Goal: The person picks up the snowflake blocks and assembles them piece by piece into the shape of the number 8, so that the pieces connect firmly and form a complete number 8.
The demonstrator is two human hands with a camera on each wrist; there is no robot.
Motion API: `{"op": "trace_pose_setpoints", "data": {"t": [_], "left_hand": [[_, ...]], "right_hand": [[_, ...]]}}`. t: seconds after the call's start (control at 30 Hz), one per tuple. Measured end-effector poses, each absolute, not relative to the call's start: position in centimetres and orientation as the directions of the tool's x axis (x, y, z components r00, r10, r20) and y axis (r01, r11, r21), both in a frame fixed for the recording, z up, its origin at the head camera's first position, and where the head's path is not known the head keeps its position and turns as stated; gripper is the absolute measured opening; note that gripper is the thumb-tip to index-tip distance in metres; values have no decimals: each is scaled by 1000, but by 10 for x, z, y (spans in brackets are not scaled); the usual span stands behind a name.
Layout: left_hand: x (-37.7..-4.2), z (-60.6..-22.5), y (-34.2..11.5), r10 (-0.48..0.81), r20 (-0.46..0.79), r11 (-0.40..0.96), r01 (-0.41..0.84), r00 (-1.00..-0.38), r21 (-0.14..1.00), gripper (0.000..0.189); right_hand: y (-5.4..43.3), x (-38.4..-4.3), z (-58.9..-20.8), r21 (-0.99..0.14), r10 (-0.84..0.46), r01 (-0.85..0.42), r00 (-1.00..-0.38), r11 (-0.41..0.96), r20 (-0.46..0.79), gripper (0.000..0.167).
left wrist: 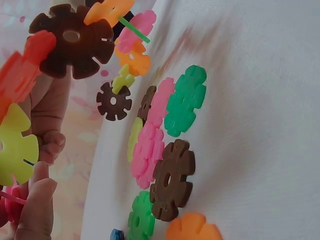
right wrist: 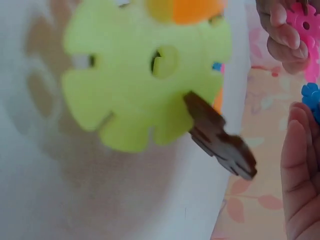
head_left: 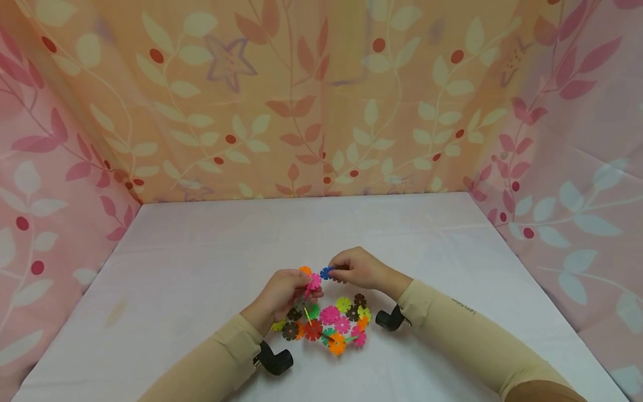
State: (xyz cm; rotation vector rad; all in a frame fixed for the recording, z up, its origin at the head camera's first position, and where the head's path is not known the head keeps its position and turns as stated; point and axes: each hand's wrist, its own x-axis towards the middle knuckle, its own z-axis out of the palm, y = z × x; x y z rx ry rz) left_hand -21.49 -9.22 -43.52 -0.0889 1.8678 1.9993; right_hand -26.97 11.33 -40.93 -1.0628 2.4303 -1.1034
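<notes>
My left hand pinches a pink notched flower disc, which hangs together with a string of interlocked discs. Just to the right, my right hand holds a blue notched disc between thumb and fingers. A small gap separates blue from pink in the right wrist view. Below the hands, the string includes a red disc and an orange disc. Close to the right wrist camera, a large yellow-green disc has a brown disc slotted into it. The left palm is hidden.
On the white tabletop lie loose discs, among them a green one and a brown one. Black wrist mounts stick out below both forearms. Patterned cloth encloses the table's back and sides.
</notes>
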Motion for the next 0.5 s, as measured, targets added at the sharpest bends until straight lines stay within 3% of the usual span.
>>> {"op": "trace_pose_setpoints", "data": {"t": [0.23, 0.5], "left_hand": [[-214, -434, -92, 231, -305, -33, -321, -924, 946, 23], [-214, -434, -89, 237, -291, -44, -309, -927, 950, 23]], "right_hand": [[111, -266, -410, -577, -753, -681, -637, 451, 163, 8], [108, -258, -408, -291, -811, -870, -483, 399, 331, 6]]}}
